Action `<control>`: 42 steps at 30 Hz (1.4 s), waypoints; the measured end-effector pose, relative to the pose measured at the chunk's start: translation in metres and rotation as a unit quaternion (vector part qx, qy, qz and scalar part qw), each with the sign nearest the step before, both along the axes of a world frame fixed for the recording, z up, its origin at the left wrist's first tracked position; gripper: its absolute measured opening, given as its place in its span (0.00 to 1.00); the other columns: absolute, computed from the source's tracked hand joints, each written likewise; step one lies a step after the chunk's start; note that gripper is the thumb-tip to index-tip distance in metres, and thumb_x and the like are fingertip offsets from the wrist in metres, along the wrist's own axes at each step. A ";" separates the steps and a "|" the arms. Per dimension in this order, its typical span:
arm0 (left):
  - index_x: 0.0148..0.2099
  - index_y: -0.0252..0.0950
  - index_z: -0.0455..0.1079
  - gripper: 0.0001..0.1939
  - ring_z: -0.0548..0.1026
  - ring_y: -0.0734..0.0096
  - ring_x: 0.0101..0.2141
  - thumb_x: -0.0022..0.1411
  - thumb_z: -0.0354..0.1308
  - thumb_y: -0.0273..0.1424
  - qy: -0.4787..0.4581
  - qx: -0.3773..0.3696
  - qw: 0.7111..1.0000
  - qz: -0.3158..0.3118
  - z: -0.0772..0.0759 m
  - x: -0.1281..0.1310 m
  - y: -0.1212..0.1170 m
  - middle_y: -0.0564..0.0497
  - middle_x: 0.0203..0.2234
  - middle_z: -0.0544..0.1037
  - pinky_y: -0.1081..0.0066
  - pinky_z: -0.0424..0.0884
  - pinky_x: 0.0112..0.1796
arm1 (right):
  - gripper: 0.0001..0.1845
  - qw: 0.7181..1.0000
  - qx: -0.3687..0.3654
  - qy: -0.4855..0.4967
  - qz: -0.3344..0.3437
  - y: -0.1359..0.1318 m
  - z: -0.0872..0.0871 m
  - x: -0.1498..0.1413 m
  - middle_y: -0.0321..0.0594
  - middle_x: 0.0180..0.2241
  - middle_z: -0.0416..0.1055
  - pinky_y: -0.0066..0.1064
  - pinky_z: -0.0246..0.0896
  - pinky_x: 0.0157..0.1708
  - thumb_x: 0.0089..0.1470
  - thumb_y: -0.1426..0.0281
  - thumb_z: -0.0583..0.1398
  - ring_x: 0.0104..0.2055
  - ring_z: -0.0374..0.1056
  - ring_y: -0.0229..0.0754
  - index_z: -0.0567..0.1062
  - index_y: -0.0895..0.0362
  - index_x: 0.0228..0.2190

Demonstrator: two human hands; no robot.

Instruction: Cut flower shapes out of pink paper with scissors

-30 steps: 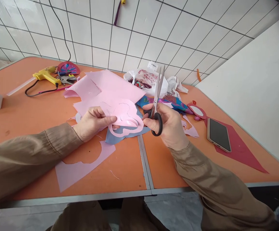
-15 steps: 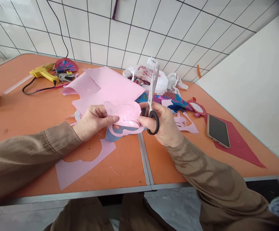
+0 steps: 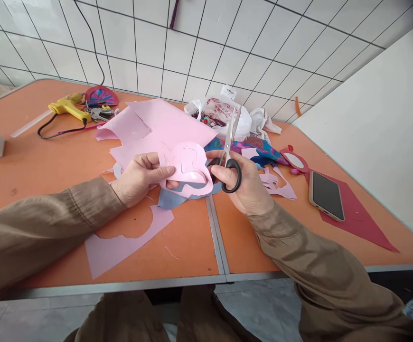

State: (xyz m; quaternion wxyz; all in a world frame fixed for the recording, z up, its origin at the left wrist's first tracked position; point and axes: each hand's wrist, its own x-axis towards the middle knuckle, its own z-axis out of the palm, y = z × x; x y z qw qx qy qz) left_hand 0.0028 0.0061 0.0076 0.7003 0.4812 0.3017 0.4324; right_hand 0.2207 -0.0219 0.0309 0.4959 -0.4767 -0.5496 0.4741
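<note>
My left hand (image 3: 138, 178) is pinching paper (image 3: 188, 159), right hand (image 3: 251, 185) gripping scissors (image 3: 228, 146); careless tugging could be tearing this thin strip (image 3: 209, 184)

Head-height view, forward and down, tabletop (image 3: 192, 242) near

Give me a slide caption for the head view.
Left hand holding a partly cut pink sheet, right hand holding black-handled scissors, above a cluttered orange table.

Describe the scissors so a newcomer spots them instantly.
Find the orange table by the tiled wall. Over its middle, the right hand holds the scissors, tips toward the wall. Silver blades and black looped handles set them apart from the pink cutout in the left hand.
</note>
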 end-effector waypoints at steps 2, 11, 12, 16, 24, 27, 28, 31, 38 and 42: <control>0.26 0.32 0.75 0.14 0.76 0.69 0.22 0.47 0.76 0.34 -0.005 -0.007 1.000 -0.005 0.000 -0.001 0.001 0.49 0.17 0.76 0.69 0.73 0.29 | 0.19 1.000 0.016 -0.008 -0.010 0.001 -0.001 0.001 0.32 0.25 0.70 0.30 0.59 0.28 0.41 0.64 0.69 0.27 0.65 0.35 0.78 0.57 0.37; 0.28 0.31 0.76 0.14 0.75 0.70 0.23 0.49 0.75 0.35 -0.011 -0.031 0.999 -0.014 -0.002 -0.002 0.002 0.48 0.19 0.78 0.70 0.72 0.27 | 0.21 0.998 0.047 -0.042 -0.025 0.004 -0.006 0.003 0.34 0.27 0.71 0.33 0.67 0.31 0.42 0.60 0.71 0.28 0.68 0.38 0.77 0.56 0.38; 0.27 0.31 0.76 0.14 0.75 0.70 0.23 0.49 0.75 0.35 -0.011 -0.031 0.999 -0.013 -0.002 -0.002 0.002 0.47 0.19 0.78 0.70 0.72 0.27 | 0.22 0.997 0.052 -0.050 -0.026 0.004 -0.007 0.004 0.34 0.27 0.71 0.34 0.68 0.31 0.42 0.60 0.71 0.28 0.68 0.38 0.77 0.56 0.38; 0.26 0.31 0.74 0.14 0.76 0.69 0.23 0.49 0.74 0.35 -0.006 -0.030 1.000 -0.008 -0.003 -0.002 0.001 0.46 0.20 0.79 0.71 0.72 0.28 | 0.23 0.993 0.078 -0.080 -0.030 0.003 -0.006 0.008 0.35 0.28 0.72 0.35 0.70 0.33 0.43 0.57 0.72 0.30 0.70 0.40 0.77 0.55 0.39; 0.28 0.31 0.75 0.15 0.76 0.68 0.24 0.49 0.74 0.35 -0.013 -0.039 0.999 -0.004 -0.004 -0.002 0.002 0.46 0.20 0.79 0.69 0.73 0.28 | 0.27 0.995 0.048 -0.082 -0.005 -0.001 -0.006 0.004 0.36 0.29 0.74 0.37 0.71 0.35 0.39 0.58 0.74 0.34 0.73 0.44 0.76 0.53 0.41; 0.28 0.31 0.75 0.15 0.76 0.69 0.23 0.48 0.75 0.35 -0.009 -0.036 0.999 -0.001 -0.004 -0.001 0.002 0.47 0.19 0.78 0.70 0.72 0.28 | 0.32 0.997 0.030 -0.067 0.012 -0.001 -0.010 -0.003 0.32 0.26 0.73 0.35 0.69 0.32 0.36 0.61 0.76 0.29 0.69 0.40 0.76 0.54 0.44; 0.28 0.31 0.75 0.15 0.76 0.70 0.23 0.48 0.75 0.36 -0.006 -0.032 0.999 -0.001 -0.004 -0.001 0.002 0.47 0.19 0.78 0.70 0.72 0.28 | 0.33 0.997 0.028 -0.064 0.010 -0.001 -0.011 -0.005 0.31 0.26 0.72 0.34 0.69 0.31 0.35 0.61 0.76 0.28 0.68 0.39 0.76 0.54 0.44; 0.27 0.31 0.75 0.15 0.75 0.70 0.23 0.48 0.75 0.36 -0.003 -0.024 1.000 -0.001 -0.004 0.000 0.002 0.47 0.19 0.78 0.69 0.73 0.29 | 0.29 0.997 0.035 -0.071 -0.015 0.000 -0.014 -0.009 0.31 0.24 0.71 0.32 0.65 0.27 0.34 0.59 0.76 0.26 0.65 0.38 0.78 0.55 0.40; 0.26 0.31 0.73 0.15 0.76 0.68 0.25 0.49 0.74 0.36 -0.008 -0.027 1.000 -0.005 -0.005 -0.001 0.004 0.46 0.21 0.79 0.69 0.72 0.30 | 0.23 0.999 0.024 -0.023 -0.018 0.001 -0.017 -0.005 0.35 0.25 0.74 0.31 0.66 0.27 0.45 0.57 0.71 0.25 0.69 0.37 0.78 0.58 0.39; 0.27 0.31 0.74 0.15 0.76 0.69 0.26 0.50 0.74 0.36 -0.019 -0.034 0.999 -0.004 -0.006 -0.002 0.005 0.47 0.21 0.78 0.71 0.71 0.30 | 0.29 1.000 -0.001 -0.017 0.012 0.000 -0.016 -0.007 0.32 0.25 0.73 0.33 0.69 0.26 0.36 0.61 0.75 0.24 0.70 0.39 0.76 0.57 0.41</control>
